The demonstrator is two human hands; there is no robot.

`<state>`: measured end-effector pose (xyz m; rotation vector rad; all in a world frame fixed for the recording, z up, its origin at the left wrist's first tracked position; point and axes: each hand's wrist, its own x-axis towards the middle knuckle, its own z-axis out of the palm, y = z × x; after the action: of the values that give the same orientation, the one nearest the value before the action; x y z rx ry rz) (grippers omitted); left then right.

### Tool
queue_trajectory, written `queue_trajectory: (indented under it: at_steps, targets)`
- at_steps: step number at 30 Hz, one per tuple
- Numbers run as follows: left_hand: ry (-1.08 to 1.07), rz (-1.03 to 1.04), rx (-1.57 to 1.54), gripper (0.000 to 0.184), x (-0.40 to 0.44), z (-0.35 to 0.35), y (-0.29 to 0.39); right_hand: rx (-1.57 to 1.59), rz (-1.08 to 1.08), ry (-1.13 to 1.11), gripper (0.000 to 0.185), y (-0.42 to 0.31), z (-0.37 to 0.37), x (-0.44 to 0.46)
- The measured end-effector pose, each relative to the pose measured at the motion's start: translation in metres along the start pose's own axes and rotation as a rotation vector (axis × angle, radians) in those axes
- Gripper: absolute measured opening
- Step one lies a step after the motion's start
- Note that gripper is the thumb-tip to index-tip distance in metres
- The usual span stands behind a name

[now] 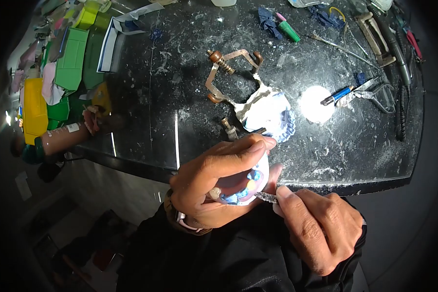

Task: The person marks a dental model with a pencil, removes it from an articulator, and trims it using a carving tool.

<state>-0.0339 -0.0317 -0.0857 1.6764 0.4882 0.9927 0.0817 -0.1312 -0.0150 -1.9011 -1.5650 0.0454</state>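
Note:
My left hand is wrapped around a white dental cast just in front of the bench edge. Pink material covers part of the cast, with blue wax and a few tooth-like pieces along its ridge. My right hand pinches a slim metal carving tool, and the tool's tip meets the near right side of the cast. Beyond my left fingers lies a brass-coloured articulator frame with a plaster-mounted cast attached, blue along its right rim.
On the dark, dust-specked bench, a green-capped pen, a blue-handled knife and metal tools lie toward the right. Green bins and a yellow bin stand at left. A brown bottle-like container lies near the left edge.

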Motion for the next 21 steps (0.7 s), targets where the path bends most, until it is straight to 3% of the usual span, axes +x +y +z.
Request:
queue_trajectory:
  at_steps: [13, 21]
  targets:
    - [0.035, -0.008, -0.026, 0.047, 0.001, -0.001, 0.000, -0.130, -0.088, -0.098, 0.036, -0.001, -0.012, 0.012]
    - [0.024, 0.070, 0.002, 0.048, 0.000, -0.002, -0.007, -0.010, -0.041, 0.018, 0.034, 0.002, 0.007, 0.002]
